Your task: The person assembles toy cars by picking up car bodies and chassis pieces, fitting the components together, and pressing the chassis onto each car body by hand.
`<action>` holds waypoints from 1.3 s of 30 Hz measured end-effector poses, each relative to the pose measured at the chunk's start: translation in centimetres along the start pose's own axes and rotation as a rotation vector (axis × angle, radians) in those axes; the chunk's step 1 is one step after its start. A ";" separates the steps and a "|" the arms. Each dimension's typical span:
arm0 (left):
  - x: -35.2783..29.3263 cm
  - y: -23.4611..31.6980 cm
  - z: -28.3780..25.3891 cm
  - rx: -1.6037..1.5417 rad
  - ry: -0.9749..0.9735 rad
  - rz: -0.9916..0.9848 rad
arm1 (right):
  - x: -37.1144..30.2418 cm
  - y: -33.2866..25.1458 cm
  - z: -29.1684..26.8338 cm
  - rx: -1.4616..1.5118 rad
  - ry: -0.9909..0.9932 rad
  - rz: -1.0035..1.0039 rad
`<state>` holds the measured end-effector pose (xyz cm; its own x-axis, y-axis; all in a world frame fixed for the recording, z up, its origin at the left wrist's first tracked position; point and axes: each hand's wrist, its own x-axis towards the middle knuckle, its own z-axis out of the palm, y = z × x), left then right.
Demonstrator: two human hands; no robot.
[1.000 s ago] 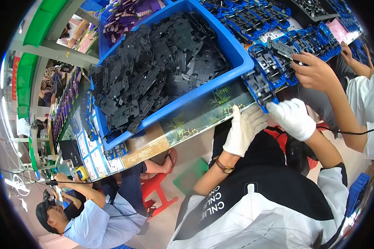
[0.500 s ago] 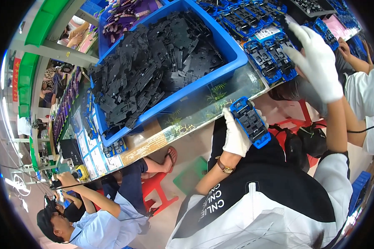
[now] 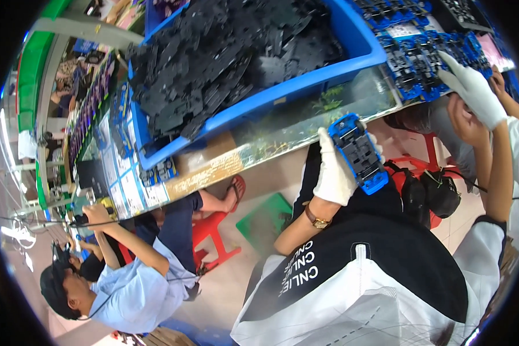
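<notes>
My left hand, in a white glove, is closed round a blue toy car. The car is held with its black underside towards me, in front of my lap by the table edge. At the upper right my right hand, also gloved in white, has its fingers stretched out and the thumb apart. I see nothing held in it. Its fingertips are over or at the rows of upturned blue toy cars; whether they touch one I cannot tell.
A big blue bin heaped with black plastic chassis plates stands on the table. Close by my right hand is another person's hand. A person in light blue sits at left. Red stools and a green stool stand below.
My right hand has moved down and outward to the rows of toy cars. My left hand still holds its toy car, now slightly further right in view. The whole view has shifted.
</notes>
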<state>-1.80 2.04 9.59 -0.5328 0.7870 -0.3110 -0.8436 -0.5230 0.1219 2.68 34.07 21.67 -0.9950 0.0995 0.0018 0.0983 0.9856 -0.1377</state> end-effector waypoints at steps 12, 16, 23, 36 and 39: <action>0.0 -0.4 -0.7 0.094 0.120 0.162 | -0.8 -11.5 2.1 0.162 0.610 -0.017; 0.8 -1.2 -0.9 -0.010 0.054 0.191 | -3.1 -16.9 6.9 0.167 0.500 -0.029; 0.3 -1.4 -1.4 0.117 0.076 0.293 | -3.2 -21.2 9.7 0.059 0.351 -0.045; -0.7 -1.8 -2.4 0.108 -0.123 0.303 | -3.0 -23.5 9.4 -0.079 0.226 -0.077; -0.5 -1.8 -2.8 0.131 -0.103 0.254 | -2.6 -22.9 8.8 0.023 0.225 -0.127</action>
<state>0.15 1.62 6.89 -0.7260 0.6692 -0.1584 -0.6805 -0.6659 0.3057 2.90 10.00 16.09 -0.9705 0.0053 0.2409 -0.0305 0.9890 -0.1447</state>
